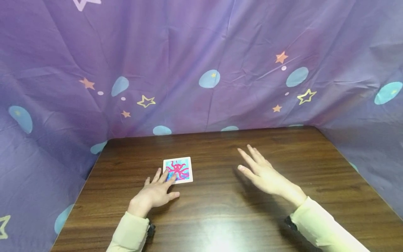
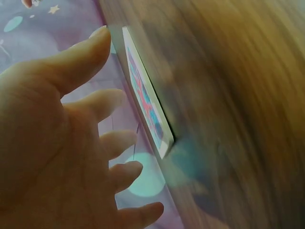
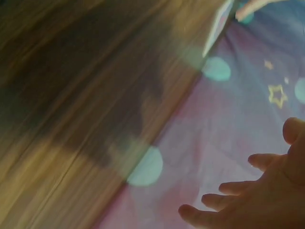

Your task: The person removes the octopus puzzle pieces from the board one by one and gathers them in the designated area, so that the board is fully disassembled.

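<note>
A square picture tile point(image 1: 186, 163) with a white border and a pink octopus on blue lies on the brown table. Seen edge-on, the tile point(image 2: 144, 95) has some thickness. My left hand point(image 1: 154, 194) is spread just over its near left corner, with two fingers covering part of the picture. In the left wrist view this hand point(image 2: 62, 129) appears apart from the tile, holding nothing. Well to the right, my right hand point(image 1: 266, 175) hovers over bare wood, fingers extended. The right wrist view also shows that hand point(image 3: 267, 195) with nothing in it.
The wooden table point(image 1: 214, 199) reaches back to a purple cloth point(image 1: 189, 45) with stars and blue ovals, which hangs behind and on both sides. Light sleeves cover both forearms, and a dark band point(image 1: 151, 230) shows at the left wrist.
</note>
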Demonstrator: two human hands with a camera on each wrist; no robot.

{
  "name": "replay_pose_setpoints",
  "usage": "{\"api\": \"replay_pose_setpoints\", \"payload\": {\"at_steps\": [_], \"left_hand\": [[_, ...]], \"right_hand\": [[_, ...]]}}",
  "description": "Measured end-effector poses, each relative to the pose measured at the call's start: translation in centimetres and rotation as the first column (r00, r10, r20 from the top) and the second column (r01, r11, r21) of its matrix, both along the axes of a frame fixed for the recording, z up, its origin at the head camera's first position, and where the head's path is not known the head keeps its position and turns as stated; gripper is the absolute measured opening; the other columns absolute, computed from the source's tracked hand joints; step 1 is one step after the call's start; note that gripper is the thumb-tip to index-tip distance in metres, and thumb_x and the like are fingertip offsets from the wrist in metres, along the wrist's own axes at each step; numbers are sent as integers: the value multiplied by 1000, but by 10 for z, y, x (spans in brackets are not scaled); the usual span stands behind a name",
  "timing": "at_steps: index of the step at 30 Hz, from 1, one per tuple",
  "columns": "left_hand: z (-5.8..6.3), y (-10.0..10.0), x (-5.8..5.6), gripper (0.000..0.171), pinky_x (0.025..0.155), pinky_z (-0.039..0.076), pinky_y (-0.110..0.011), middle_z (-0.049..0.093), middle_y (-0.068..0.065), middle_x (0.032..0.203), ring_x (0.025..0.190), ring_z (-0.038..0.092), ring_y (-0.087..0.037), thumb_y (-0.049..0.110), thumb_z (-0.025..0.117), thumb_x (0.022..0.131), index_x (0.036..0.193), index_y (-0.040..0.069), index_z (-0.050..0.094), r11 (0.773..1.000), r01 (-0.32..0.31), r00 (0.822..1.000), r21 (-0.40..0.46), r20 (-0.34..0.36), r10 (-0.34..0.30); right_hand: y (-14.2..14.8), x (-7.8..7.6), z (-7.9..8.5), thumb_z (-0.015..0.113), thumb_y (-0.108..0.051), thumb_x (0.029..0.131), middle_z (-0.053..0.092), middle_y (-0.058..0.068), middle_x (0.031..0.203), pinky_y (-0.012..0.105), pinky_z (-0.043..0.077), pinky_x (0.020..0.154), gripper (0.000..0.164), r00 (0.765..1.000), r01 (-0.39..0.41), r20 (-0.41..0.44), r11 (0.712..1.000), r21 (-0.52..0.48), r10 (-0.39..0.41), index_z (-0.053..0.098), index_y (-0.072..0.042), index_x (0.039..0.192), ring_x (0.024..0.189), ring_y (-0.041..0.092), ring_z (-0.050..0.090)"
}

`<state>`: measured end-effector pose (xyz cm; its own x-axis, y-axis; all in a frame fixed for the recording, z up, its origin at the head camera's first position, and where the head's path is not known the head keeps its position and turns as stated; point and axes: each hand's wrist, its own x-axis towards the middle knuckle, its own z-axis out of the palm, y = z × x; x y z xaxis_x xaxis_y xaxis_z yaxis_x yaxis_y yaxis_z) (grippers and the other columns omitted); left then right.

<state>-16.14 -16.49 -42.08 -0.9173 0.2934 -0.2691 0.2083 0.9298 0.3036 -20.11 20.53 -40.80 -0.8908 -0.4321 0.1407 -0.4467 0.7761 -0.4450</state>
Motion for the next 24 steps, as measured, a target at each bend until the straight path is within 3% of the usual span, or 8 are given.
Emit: {"api": "replay_pose_setpoints", "payload": {"at_steps": [10, 14, 24], "left_hand": [[-7, 10, -6, 68, 111, 9, -70, 14, -20, 160, 146, 4, -41, 46, 54, 97, 154, 15, 32, 999, -22, 996, 49, 83, 17], [-10, 12, -8, 67, 110, 10, -70, 14, -20, 160, 146, 7, -42, 45, 54, 97, 153, 14, 34, 998, -31, 997, 49, 70, 27], [-18, 19, -9, 66, 110, 12, -70, 15, -18, 161, 146, 8, -41, 46, 55, 96, 152, 15, 37, 996, -14, 997, 85, 75, 8]], "right_hand": [[-53, -2, -11, 42, -52, 101, 11, 19, 161, 68, 18, 109, 65, 986, -167, 1, 983, 71, 168, 28, -20, 156, 145, 40, 12], [-74, -9, -12, 43, -50, 101, 14, 21, 160, 69, 22, 108, 64, 974, -226, 3, 970, 91, 227, 30, -18, 155, 145, 40, 14], [-116, -29, -13, 46, -46, 101, 20, 21, 158, 69, 24, 107, 63, 957, -274, 125, 957, 94, 262, 31, -16, 154, 143, 41, 22]]}}
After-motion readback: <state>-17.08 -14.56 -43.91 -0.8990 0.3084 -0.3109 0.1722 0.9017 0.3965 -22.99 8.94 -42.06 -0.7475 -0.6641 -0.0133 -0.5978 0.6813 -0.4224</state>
